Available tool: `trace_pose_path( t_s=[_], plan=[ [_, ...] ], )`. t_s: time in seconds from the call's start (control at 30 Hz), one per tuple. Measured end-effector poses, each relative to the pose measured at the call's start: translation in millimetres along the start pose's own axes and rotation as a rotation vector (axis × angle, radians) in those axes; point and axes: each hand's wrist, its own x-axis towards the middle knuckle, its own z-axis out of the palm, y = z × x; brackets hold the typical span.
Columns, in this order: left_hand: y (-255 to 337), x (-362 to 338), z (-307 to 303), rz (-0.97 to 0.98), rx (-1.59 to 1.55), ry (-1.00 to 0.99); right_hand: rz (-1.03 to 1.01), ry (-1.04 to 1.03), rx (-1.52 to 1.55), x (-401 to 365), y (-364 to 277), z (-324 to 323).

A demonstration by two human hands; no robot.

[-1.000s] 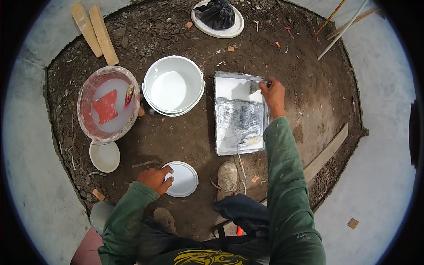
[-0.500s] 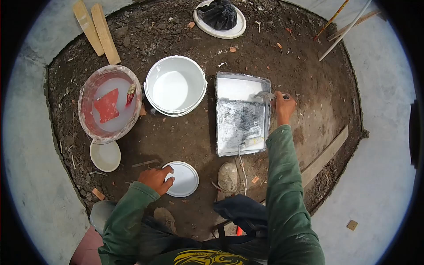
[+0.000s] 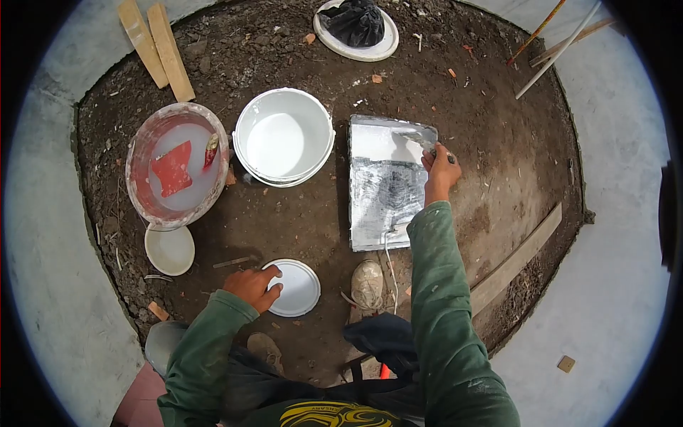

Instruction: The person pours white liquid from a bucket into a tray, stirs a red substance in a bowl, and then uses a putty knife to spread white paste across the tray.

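My left hand hovers over or touches the left edge of a round white lid; thumb and forefinger are apart, with nothing seen between them. In my right hand is a putty knife, its dark handle end poking out behind the fist. Its thin blade reaches over the upper part of a paint tray, where white paint lies pooled. Grey and white smears cover the tray's lower slope. A roller's white handle sticks out of the tray toward me; my sleeve partly hides the roller.
A white bucket with white paint stands left of the tray. Beside it is a reddish tub holding cloudy water and a red piece, then a small bowl. A board lies right; a shoe is below the tray.
My right hand has moved left and slightly down, carrying the putty knife further over the tray; the blade has swung inward. My left hand stays put.
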Motion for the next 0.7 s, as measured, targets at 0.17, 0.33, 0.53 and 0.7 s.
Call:
trace_pose_path(
  t_s=[0.17, 0.33, 0.53, 0.7],
  plan=[
    [0, 0, -2, 0.003, -0.003, -0.002, -0.213, -0.160, -0.375, 6, -26, -10],
    [-7, -2, 5, 0.029, 0.018, 0.028, -0.645, -0.186, -1.134, 17, -60, -11],
    [-7, -3, 6, 0.056, 0.035, 0.047, -0.721, -0.282, -1.301, 31, -59, 2],
    [0, -9, -1, 0.017, 0.015, 0.021, -0.642, -0.336, -1.290, 39, -49, 9]
  ],
)
